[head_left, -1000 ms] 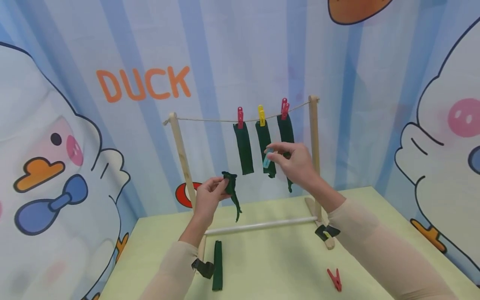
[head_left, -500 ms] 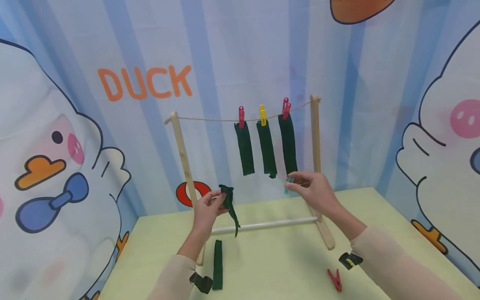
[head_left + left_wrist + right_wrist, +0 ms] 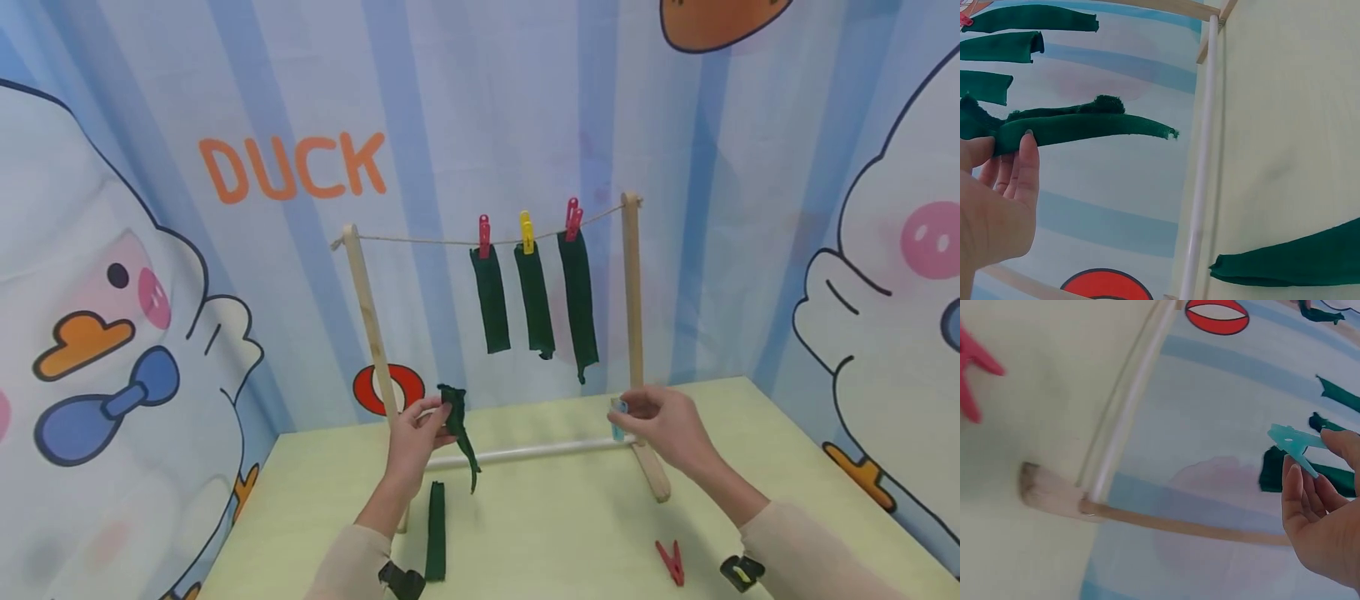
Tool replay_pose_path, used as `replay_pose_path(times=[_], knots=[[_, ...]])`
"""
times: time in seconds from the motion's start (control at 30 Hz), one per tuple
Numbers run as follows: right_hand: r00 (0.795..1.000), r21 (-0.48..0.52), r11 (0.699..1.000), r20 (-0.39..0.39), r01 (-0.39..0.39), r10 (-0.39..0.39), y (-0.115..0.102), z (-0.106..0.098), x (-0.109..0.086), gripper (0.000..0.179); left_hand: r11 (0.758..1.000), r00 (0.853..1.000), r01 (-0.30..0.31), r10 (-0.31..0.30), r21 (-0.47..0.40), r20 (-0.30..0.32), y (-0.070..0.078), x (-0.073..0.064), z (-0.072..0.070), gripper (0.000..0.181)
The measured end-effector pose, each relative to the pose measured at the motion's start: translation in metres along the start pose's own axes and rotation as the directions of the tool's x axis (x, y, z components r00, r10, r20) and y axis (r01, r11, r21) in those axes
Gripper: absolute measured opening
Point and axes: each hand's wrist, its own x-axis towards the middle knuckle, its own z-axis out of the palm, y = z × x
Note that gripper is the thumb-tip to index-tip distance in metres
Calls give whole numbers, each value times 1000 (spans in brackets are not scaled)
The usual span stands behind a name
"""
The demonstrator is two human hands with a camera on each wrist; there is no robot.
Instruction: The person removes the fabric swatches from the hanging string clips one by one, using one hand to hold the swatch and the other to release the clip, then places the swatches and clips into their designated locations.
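Observation:
My left hand [image 3: 414,442] pinches a strip of dark green cloth [image 3: 1072,128], which dangles below the fingers in front of the frame's left post. My right hand [image 3: 671,427] holds a light blue clothespin [image 3: 1294,440] between thumb and fingers, near the right post's foot. Three green cloth strips hang from the string [image 3: 420,241]: one under a red clothespin [image 3: 484,236], one under a yellow clothespin [image 3: 527,233], one under red pegging [image 3: 573,219] at the right. A further green strip [image 3: 436,533] lies flat on the table beside the left forearm.
A wooden frame with a left post [image 3: 367,308], a right post [image 3: 632,292] and a white crossbar [image 3: 540,451] stands on the pale yellow table [image 3: 555,533]. A red clothespin [image 3: 671,563] lies at the front right. Behind hangs a duck-printed curtain [image 3: 465,108].
My right hand has moved down and right with the light blue clothespin, away from the hanging strips. My left hand has lowered a little, still holding its cloth strip.

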Motion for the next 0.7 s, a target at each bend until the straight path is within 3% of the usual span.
replay_pose_path(times=[0.23,0.43,0.7], knots=[[997,-42,997,35,-66,67,30,-4,-26,38,1000,1000,18,-18,16,-17,-9,-4,-3,28],[991,-142,986,89,-89,102,49,-11,-41,34,999,999,39,-39,29,-14,-17,-5,-6,27],[960,-182,969,194,-165,200,70,-11,-58,29,996,997,72,-71,52,-11,-34,-12,-7,30]])
